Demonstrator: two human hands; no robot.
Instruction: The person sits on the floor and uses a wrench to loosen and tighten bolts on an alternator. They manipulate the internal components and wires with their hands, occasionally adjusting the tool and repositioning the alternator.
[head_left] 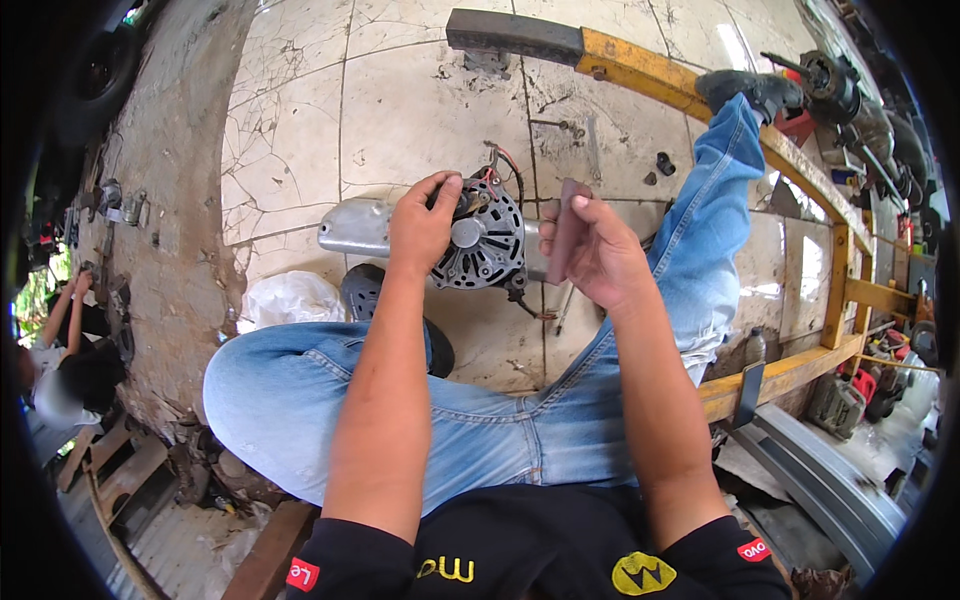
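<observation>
A round, vented metal alternator [480, 245] sits between my knees, with wires [507, 160] sticking up at its far side and another lead at its near side. My left hand [425, 220] is closed on its upper left edge, fingers and thumb near a dark part on top. To the right of it, my right hand [600, 245] grips a mauve-brown strip that looks like folded sandpaper [562, 232], held upright between thumb and fingers. The strip's lower end comes close to the housing; I cannot tell if they touch. A long silver metal piece [357, 227] lies beneath the alternator.
A yellow metal frame [640, 68] runs along the far and right sides, with my shoe [750, 92] against it. A white plastic bag [292, 302] lies at left on the cracked tiles [285, 130]. Small parts [664, 163] are scattered beyond. Another person [75, 375] sits far left.
</observation>
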